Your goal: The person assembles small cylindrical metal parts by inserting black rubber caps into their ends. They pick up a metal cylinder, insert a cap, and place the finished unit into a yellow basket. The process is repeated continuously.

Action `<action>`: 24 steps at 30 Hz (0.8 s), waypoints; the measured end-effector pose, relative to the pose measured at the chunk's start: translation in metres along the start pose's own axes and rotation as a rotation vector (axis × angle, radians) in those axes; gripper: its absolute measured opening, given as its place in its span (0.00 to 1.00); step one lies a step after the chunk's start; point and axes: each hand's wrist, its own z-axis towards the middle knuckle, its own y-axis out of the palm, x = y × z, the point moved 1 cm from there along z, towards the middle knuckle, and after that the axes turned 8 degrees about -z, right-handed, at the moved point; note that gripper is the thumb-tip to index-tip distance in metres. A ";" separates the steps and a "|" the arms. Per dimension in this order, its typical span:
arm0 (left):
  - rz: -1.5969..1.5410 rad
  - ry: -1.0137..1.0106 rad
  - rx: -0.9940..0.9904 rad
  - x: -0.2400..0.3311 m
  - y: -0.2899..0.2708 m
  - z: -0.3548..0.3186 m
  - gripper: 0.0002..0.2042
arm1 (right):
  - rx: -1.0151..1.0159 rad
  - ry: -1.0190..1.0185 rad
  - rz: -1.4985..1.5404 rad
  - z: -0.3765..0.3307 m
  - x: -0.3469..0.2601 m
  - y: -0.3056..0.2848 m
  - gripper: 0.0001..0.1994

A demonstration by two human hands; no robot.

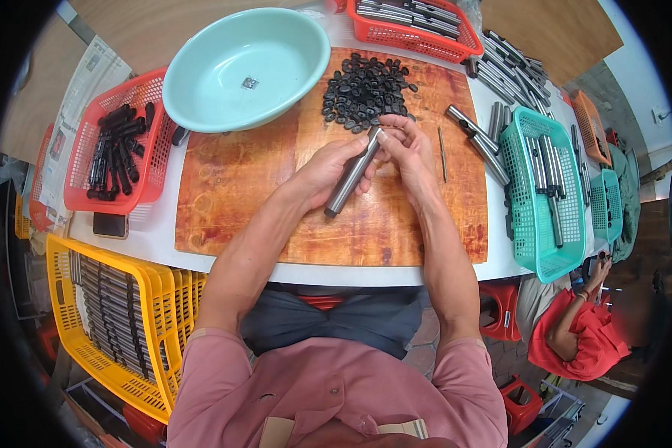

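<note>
A silver metal tube (353, 176) with a dark lower end slants over the wooden board (239, 201). My left hand (330, 170) is wrapped round its middle, thumb along the upper side. At the tube's upper end, my right hand (405, 149) pinches with thumb and fingers; whether a small part sits between them is hidden. Just beyond both hands lies a heap of small black oval pieces (366, 89). A thin metal rod (442, 154) rests on the board to the right of my right hand.
A pale green basin (194, 82) stands back left beside a red basket (157, 142) of black parts. More tubes (493, 153) lie right, near a green basket (534, 257). A yellow crate (168, 299) of tubes stands lower left. Another person (586, 336) sits at right.
</note>
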 end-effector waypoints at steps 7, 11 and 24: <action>0.059 0.024 0.054 0.002 0.002 -0.002 0.23 | -0.015 0.004 -0.002 0.004 0.006 -0.004 0.18; 0.115 0.053 0.012 0.002 -0.003 0.001 0.22 | -0.007 -0.041 0.059 0.000 0.001 -0.002 0.20; 0.290 0.151 -0.076 0.005 -0.005 0.000 0.20 | -0.006 -0.185 0.190 -0.003 -0.003 -0.004 0.22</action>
